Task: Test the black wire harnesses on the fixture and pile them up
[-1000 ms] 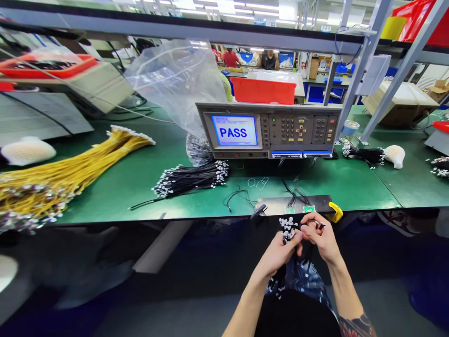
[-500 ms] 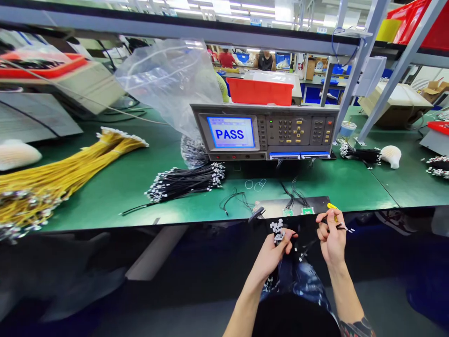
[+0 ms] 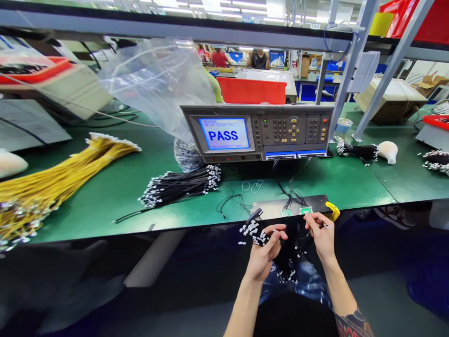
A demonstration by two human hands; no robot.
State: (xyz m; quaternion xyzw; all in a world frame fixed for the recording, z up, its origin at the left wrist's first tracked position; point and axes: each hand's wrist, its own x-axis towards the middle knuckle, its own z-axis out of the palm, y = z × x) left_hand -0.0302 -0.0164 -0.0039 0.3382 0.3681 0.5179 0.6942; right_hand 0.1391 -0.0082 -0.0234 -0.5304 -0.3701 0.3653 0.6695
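Note:
My left hand (image 3: 263, 255) is closed around a bundle of thin black cables with white connectors (image 3: 253, 229), its index finger stretched out. The cables hang down over my lap. My right hand (image 3: 322, 236) has thumb and fingers pinched at the right green circuit board (image 3: 305, 210). A black cable is in its fingers, and small white connector ends show beside them; whether the pinched end touches the board is hidden. A second green board (image 3: 286, 213) lies to the left on the metal plate (image 3: 271, 209). Black wires run from both boards toward the tester (image 3: 259, 133), whose screen reads PASS.
A yellow clamp handle (image 3: 332, 210) sticks out right of the plate. On the green bench (image 3: 189, 217) lie a black cable bundle (image 3: 182, 185), yellow cables (image 3: 66, 180), loose wires (image 3: 229, 202) and rubber bands (image 3: 257, 186). A shelf beam (image 3: 157, 21) crosses above; people are behind.
My right hand has moved left, from beside the yellow handle to the right board. My left hand has shifted slightly left and lower, connectors fanning out leftward. The view has turned a little.

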